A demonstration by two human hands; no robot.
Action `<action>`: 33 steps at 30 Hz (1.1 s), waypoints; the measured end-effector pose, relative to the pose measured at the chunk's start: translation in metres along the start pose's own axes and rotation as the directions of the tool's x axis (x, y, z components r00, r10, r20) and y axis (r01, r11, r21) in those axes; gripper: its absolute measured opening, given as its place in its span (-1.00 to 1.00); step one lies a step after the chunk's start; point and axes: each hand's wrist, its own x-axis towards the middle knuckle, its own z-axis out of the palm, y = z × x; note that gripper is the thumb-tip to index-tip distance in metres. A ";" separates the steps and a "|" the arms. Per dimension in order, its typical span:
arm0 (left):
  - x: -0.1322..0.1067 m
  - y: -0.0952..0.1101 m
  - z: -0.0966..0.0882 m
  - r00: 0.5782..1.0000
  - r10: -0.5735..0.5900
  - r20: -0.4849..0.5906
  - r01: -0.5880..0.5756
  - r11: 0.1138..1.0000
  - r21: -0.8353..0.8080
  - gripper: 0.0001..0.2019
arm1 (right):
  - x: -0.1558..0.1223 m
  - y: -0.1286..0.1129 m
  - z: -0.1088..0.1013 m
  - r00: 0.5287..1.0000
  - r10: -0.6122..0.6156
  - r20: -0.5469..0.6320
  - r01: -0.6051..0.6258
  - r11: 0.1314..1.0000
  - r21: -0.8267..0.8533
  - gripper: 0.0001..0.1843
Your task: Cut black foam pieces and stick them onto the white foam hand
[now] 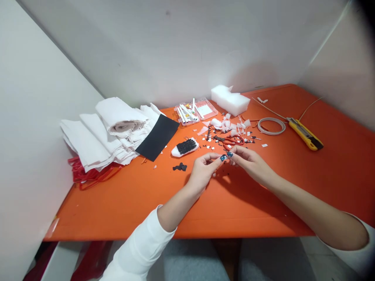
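Both my hands meet above the orange table, fingertips pinched close together. My left hand (204, 170) and my right hand (249, 161) are closed around something tiny between the thumbs; a pale bit shows there, too small to name. Just left and behind lies a white foam piece (175, 152) covered on top with overlapping black scales (187, 146). Nearer me sits a small heap of black cut pieces (179, 167). Right behind my fingers rest red-handled scissors (234, 140), among black and white scraps.
A black sheet (158, 137) leans against stacked white paper (117, 132) on a red bag (84, 171) at left. Behind are a pen box (205, 105), a white foam block (230, 100) and foam scraps (225, 125). At right lie a tape roll (271, 132) and a yellow cutter (306, 134).
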 end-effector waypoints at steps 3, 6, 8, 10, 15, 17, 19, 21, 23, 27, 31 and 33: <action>-0.001 0.001 0.000 1.000 0.007 0.012 -0.008 1.000 0.027 -0.68 | -0.001 -0.002 0.001 0.999 -0.011 0.033 0.010 1.000 0.023 -0.76; -0.001 0.001 0.000 1.000 0.015 -0.001 -0.015 1.000 0.019 -0.67 | -0.001 -0.001 0.001 0.999 -0.015 0.040 0.015 1.000 -0.003 -0.80; -0.001 0.000 -0.001 0.999 0.036 -0.012 -0.035 0.999 0.037 -0.67 | -0.001 -0.001 0.002 0.999 -0.024 0.036 0.025 1.000 -0.006 -0.80; -0.001 0.000 -0.002 0.995 0.096 -0.021 -0.093 0.991 0.092 -0.67 | -0.001 -0.001 0.002 0.999 -0.032 0.022 0.031 0.999 0.023 -0.80; -0.004 0.002 -0.005 0.974 0.227 0.021 -0.226 0.953 0.202 -0.65 | -0.002 -0.006 0.002 1.000 -0.020 -0.024 0.023 0.994 0.106 -0.80; -0.005 0.002 -0.005 0.971 0.234 0.052 -0.240 0.944 0.225 -0.68 | -0.003 -0.008 0.002 1.000 -0.009 -0.024 0.011 0.992 0.125 -0.80; -0.005 0.001 -0.004 0.964 0.256 0.066 -0.265 0.934 0.239 -0.73 | -0.003 -0.009 0.002 1.000 0.003 -0.025 0.000 0.991 0.131 -0.78; -0.004 0.001 -0.004 0.955 0.290 0.067 -0.297 0.921 0.251 -0.77 | -0.002 -0.009 0.002 1.000 0.011 -0.027 -0.007 0.992 0.123 -0.76; -0.004 0.000 -0.004 0.950 0.307 0.060 -0.312 0.916 0.251 -0.80 | -0.002 -0.008 0.002 1.000 0.011 -0.028 -0.008 0.993 0.115 -0.75; -0.003 -0.001 -0.004 0.964 0.260 0.050 -0.265 0.938 0.222 -0.79 | -0.003 -0.005 0.002 0.999 0.004 -0.033 0.000 0.993 0.114 -0.74; -0.002 -0.003 -0.005 0.966 0.254 0.053 -0.259 0.941 0.217 -0.79 | -0.003 -0.005 0.002 0.999 0.001 -0.040 0.003 0.994 0.108 -0.73; -0.002 -0.003 -0.005 0.967 0.248 0.061 -0.255 0.941 0.221 -0.79 | -0.002 -0.005 0.002 0.999 -0.004 -0.045 0.009 0.995 0.100 -0.74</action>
